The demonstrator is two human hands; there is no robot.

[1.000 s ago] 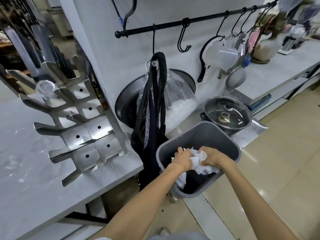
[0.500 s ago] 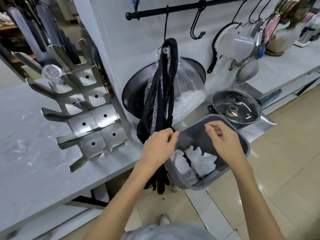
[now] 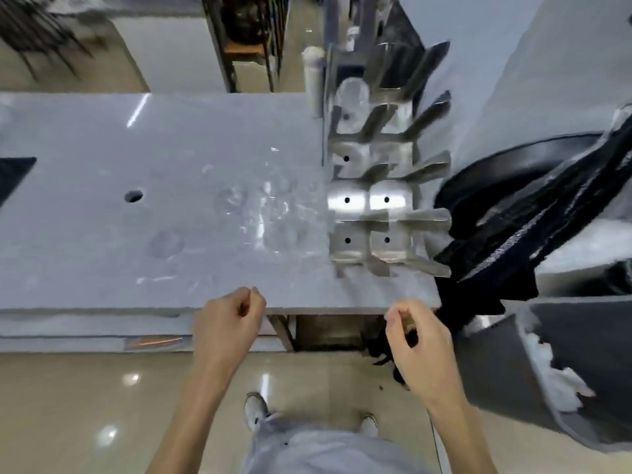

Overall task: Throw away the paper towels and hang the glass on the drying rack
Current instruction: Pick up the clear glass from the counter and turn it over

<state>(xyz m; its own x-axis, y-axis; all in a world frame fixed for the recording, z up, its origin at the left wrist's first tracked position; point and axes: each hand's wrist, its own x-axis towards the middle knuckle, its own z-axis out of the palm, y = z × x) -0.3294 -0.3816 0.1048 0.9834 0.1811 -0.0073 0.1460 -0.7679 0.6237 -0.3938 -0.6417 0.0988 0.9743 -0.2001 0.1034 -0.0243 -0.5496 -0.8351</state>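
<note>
Smooth grey counter [image 3: 164, 186], pronged steel rack [image 3: 372, 200]

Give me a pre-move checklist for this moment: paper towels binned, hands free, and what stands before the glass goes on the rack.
1. Paper towels in the grey bin: ok, white wads lie inside it.
2. Left hand free: ok, loosely curled, holding nothing.
3. Right hand free: ok, nothing visible in it; it is in front of the dark cloth.
4. Drying rack has free prongs: ok, the lower prongs are bare.
5. Glass located: cannot tell; a clear shape near the rack's top is too blurred to identify.
6. Countertop dry: not ok, wet streaks beside the rack.
</note>
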